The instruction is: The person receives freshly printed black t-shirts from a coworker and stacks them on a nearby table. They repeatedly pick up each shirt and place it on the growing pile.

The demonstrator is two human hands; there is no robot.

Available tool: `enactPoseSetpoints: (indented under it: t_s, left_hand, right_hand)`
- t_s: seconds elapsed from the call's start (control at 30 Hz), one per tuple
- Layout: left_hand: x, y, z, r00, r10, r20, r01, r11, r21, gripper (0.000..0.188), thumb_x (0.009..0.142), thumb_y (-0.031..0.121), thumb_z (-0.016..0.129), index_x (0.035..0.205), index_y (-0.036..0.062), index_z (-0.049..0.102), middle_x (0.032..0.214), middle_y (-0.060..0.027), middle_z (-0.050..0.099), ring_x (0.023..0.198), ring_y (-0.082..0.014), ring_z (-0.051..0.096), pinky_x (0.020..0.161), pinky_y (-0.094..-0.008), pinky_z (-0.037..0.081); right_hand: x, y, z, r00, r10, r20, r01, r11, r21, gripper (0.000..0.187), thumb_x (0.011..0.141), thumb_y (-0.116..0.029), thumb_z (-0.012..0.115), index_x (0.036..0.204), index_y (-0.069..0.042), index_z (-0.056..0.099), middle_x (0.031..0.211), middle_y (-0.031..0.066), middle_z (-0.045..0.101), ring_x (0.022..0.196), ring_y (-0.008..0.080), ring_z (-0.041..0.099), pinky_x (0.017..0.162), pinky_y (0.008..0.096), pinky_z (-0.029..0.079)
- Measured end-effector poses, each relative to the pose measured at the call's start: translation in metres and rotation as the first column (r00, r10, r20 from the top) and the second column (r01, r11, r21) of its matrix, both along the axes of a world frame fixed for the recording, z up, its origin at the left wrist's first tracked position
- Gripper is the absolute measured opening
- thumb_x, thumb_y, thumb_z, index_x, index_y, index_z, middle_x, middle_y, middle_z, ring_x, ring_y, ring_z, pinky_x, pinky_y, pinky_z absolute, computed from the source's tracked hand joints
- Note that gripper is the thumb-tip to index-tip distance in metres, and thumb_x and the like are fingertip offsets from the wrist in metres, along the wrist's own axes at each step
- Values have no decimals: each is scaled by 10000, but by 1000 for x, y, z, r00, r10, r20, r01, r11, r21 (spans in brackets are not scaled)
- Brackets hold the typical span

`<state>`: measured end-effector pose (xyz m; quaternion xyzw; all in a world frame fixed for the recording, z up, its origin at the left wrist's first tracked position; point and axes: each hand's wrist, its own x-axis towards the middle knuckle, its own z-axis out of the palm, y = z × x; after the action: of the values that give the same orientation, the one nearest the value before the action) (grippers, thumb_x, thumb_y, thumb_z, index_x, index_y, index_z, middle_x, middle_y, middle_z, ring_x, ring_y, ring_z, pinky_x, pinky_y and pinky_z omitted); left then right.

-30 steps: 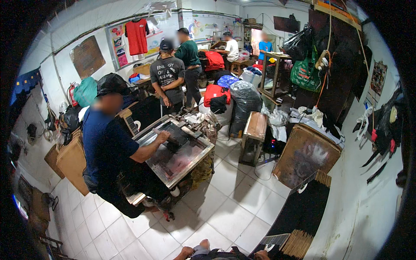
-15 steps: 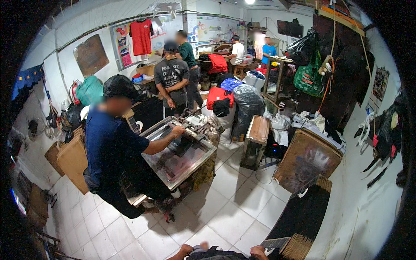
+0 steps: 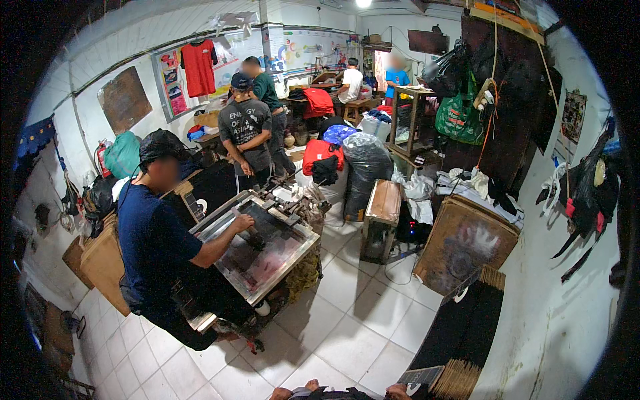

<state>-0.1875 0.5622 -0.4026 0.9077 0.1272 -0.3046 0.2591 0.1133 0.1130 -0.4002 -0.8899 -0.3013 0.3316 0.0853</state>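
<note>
Over the last half second the co-worker's hand [image 3: 243, 223] has come back from the far edge of the screen [image 3: 279, 255] toward its middle; that looks like one stroke of their own work, apart from the wearer's. The wearer's hands sit at the near edge, partly cut off: the left hand [image 3: 281, 393] by dark cloth [image 3: 328, 395], the right hand [image 3: 398, 391] just beside the black panels [image 3: 463, 327], which run along the near right with pale edges. How far open either is, or whether it has hold of anything, I cannot tell. Pale block lettering covers the back of a grey shirt [image 3: 248, 125], reddish print marks the green bag [image 3: 459, 119] at far right, and the wall banner [image 3: 312, 50] bears coloured graphics too small to read.
</note>
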Motion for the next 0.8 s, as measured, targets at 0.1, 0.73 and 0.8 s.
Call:
enactPoseSetpoints:
  t_s: [0.1, 0.73, 0.8]
  left_hand:
    - [-3, -5, 3, 994, -23, -107, 26, 999, 33, 297, 730, 291, 536, 997, 191, 617, 961, -26, 626, 870, -205, 602, 723, -335, 493]
    - [10, -26, 36, 937, 296, -186, -317, 944, -96, 322, 710, 337, 531, 1007, 244, 617, 968, -18, 625, 889, -217, 595, 696, -354, 488]
    - [13, -27, 42, 936, 277, -216, -299, 951, -78, 306, 714, 331, 524, 985, 232, 624, 951, -29, 629, 884, -228, 596, 692, -358, 488]
  right_hand:
    - [12, 12, -4, 994, 103, 21, -101, 991, -83, 288, 718, -321, 548, 740, -39, 597, 709, 100, 605, 655, 221, 589, 551, 356, 463]
    - [40, 6, -68, 859, 509, 62, -500, 858, -119, 265, 652, -400, 562, 740, -170, 660, 761, 48, 640, 677, 258, 610, 561, 396, 474]
    - [39, 3, -66, 918, 378, 117, -389, 807, 445, 279, 650, -424, 555, 745, -183, 659, 756, 58, 636, 672, 270, 605, 558, 401, 471]
